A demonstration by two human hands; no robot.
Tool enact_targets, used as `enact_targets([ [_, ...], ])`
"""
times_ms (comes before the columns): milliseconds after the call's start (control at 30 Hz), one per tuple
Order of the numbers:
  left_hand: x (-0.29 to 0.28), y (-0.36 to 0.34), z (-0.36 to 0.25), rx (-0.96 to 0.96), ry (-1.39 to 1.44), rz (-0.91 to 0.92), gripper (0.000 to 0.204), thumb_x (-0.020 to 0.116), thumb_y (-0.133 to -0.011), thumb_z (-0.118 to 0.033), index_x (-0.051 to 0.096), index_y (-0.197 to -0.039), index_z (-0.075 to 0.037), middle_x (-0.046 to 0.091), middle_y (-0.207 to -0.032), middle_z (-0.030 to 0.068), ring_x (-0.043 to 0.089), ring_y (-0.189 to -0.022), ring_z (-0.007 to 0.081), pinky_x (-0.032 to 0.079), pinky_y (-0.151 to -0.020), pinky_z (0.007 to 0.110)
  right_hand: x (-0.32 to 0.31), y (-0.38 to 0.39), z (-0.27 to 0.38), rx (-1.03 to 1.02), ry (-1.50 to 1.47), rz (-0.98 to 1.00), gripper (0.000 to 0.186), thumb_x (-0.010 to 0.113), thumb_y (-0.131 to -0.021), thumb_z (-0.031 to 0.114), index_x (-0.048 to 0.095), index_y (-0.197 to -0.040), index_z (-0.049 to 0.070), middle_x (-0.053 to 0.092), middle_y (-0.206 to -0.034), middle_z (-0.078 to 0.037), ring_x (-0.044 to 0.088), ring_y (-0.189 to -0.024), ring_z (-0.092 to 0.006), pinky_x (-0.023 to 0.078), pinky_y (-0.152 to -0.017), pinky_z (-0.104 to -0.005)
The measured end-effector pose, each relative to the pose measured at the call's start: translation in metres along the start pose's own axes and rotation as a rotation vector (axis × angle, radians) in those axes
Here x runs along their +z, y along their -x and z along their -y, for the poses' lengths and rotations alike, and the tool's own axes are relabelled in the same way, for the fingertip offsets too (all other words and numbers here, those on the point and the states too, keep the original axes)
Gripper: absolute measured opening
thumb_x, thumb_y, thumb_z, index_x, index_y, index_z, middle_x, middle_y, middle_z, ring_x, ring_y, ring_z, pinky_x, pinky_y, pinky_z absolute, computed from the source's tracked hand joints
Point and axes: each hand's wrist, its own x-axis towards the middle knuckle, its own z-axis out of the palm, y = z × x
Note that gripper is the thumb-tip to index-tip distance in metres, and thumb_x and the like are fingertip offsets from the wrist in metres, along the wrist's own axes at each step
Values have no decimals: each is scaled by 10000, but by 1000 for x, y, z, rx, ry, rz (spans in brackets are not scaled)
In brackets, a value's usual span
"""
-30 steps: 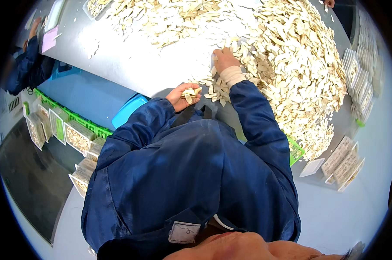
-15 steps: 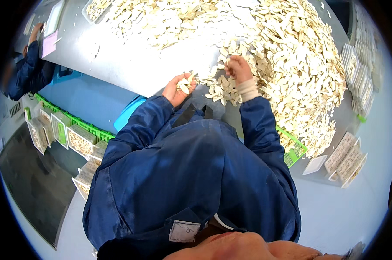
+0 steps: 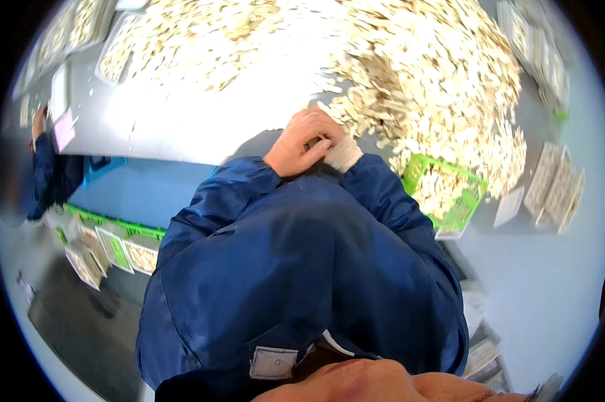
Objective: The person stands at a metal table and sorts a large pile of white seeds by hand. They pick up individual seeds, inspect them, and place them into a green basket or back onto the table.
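My two hands are together at the front edge of the metal table (image 3: 148,134), just above my dark blue apron. My left hand (image 3: 295,144) is curled, thumb toward the right, and overlaps my right hand (image 3: 326,127), whose cuffed wrist comes in from the right. What they hold is hidden, and my right hand's fingers cannot be made out clearly. A large heap of pale, flat dried slices (image 3: 449,80) lies beyond and right of my hands, blurred by motion. A green plastic basket (image 3: 466,211) with slices in it sits beside my right forearm.
Clear boxes (image 3: 115,53) of slices stand at back left, stacked trays (image 3: 537,47) at right, upright boxes (image 3: 550,181) below them. A co-worker's sleeve (image 3: 42,174) is at far left, near a pink sheet (image 3: 64,127). A blue bin (image 3: 141,187) and green crate (image 3: 108,221) sit below the table edge.
My hands have come together, the right moving down and left to the left one. The slices in my left hand are now hidden. The whole view has shifted, showing more of the green basket.
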Motion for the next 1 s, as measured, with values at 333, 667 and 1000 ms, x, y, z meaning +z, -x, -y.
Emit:
enact_targets([
  [333, 18, -18, -20, -32, 30, 111, 130, 552, -839, -14, 589, -963, -20, 593, -968, 124, 570, -904, 289, 448, -815, 345, -62, 53, 44, 553, -1636, -354, 121, 596, -873, 225, 550, -892, 115, 539, -749, 3, 433, -529, -62, 309, -399, -183],
  [667, -15, 20, 39, -427, 14, -82, 123, 519, -907, -89, 585, -976, -11, 590, -908, 72, 560, -822, 166, 447, -767, 284, -169, 308, 5, 764, -203, -1318, 268, 616, -861, 191, 588, -1077, 35, 611, -977, -84, 578, -800, -168, 480, -712, -267],
  [1000, 1, 48, 96, -29, -921, 367, 411, 594, -767, -94, 543, -1173, -118, 420, -1329, 162, 372, -1260, 331, 301, -1022, 505, -106, 170, 38, 465, 84, -784, 239, 569, -859, 39, 583, -1097, 45, 596, -944, -50, 548, -803, -110, 472, -737, -245],
])
